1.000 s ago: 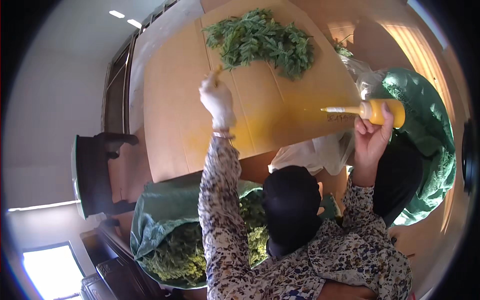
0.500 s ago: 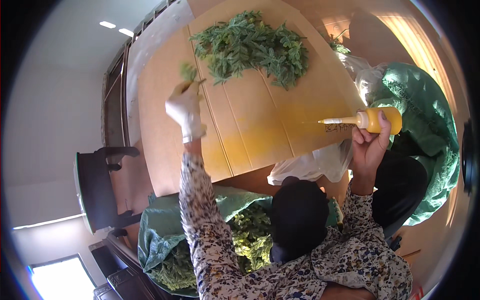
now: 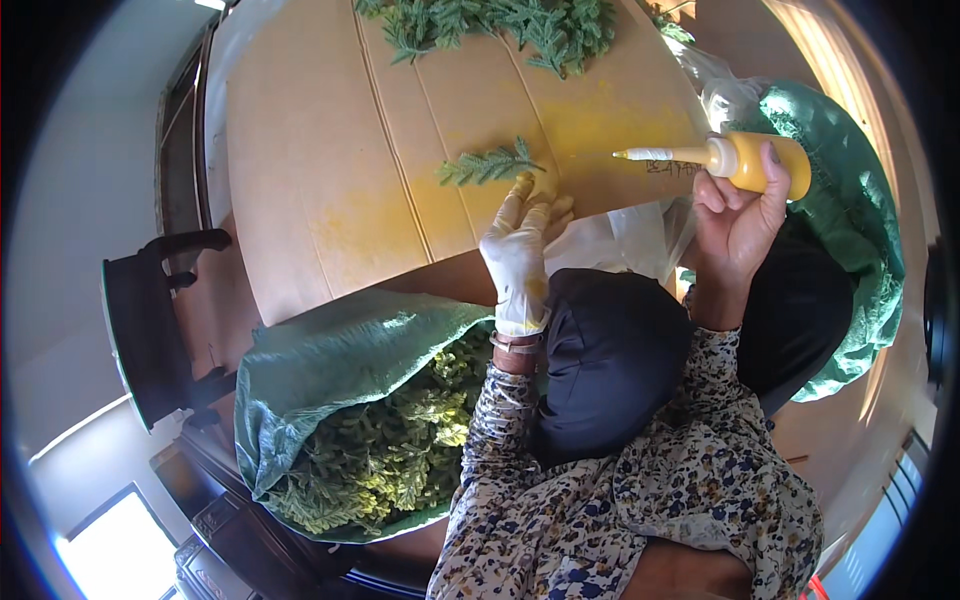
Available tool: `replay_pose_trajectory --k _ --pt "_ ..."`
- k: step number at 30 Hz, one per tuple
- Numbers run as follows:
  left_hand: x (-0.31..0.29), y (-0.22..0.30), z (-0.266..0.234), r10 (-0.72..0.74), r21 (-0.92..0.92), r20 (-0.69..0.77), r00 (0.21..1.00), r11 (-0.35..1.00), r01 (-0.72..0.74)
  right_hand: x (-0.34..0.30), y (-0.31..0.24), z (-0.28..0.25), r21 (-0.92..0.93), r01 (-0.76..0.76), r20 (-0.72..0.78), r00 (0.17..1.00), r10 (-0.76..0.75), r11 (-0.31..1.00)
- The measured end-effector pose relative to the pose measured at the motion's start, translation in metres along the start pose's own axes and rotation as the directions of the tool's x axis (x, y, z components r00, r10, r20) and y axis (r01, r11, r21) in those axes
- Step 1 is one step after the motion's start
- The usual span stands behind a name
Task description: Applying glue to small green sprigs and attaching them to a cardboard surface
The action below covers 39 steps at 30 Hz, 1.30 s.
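Note:
My left hand (image 3: 520,245), in a white glove with yellow stains on the fingers, is at the near edge of a cardboard sheet (image 3: 300,170). Its fingertips close on the stem end of a small green artificial fir sprig (image 3: 485,166), whose needles point left over the board. My bare right hand (image 3: 740,215) is wrapped round a yellow squeeze bottle (image 3: 770,166). The bottle lies level in the air, its long nozzle, wrapped in white, aimed left toward the sprig. Nozzle tip and sprig are apart.
More green sprigs (image 3: 560,35) are heaped on the board's far side. Yellow powder-like stains mark the cardboard. An open green sack (image 3: 340,355) of yellowish-green sprigs stands near left, another green sack (image 3: 850,250) at right. A dark wooden chair (image 3: 150,320) is at far left.
My left hand has brought the sprig from the left, over the board, toward its near edge in front of the nozzle. The right hand keeps the bottle. The view has shifted.

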<state>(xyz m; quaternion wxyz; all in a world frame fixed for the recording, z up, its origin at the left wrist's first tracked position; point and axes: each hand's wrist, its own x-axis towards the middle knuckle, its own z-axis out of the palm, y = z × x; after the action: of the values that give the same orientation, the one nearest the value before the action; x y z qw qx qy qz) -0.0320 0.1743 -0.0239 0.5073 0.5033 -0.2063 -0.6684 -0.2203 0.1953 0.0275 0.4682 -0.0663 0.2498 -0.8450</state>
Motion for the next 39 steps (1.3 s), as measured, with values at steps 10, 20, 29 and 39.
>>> replay_pose_trajectory --k 10,20,29,39 --pt "0.016 0.025 -0.053 0.807 0.610 -0.071 0.586 0.500 -0.615 0.003 0.017 -0.003 -0.110 -0.015 0.020 1.000 0.017 0.994" --pt "0.069 0.014 -0.054 0.716 0.681 0.142 0.684 0.431 -0.593 0.008 0.057 0.009 -0.239 -0.046 0.043 0.997 0.058 0.970" --pt "0.063 0.010 -0.052 0.711 0.527 -0.012 0.703 0.602 -0.600 0.006 0.106 0.027 -0.388 -0.039 -0.017 0.999 0.035 0.921" --pt "0.068 0.004 -0.055 0.753 0.658 0.005 0.658 0.493 -0.570 0.003 0.120 0.028 -0.497 0.011 0.007 1.000 -0.008 0.868"
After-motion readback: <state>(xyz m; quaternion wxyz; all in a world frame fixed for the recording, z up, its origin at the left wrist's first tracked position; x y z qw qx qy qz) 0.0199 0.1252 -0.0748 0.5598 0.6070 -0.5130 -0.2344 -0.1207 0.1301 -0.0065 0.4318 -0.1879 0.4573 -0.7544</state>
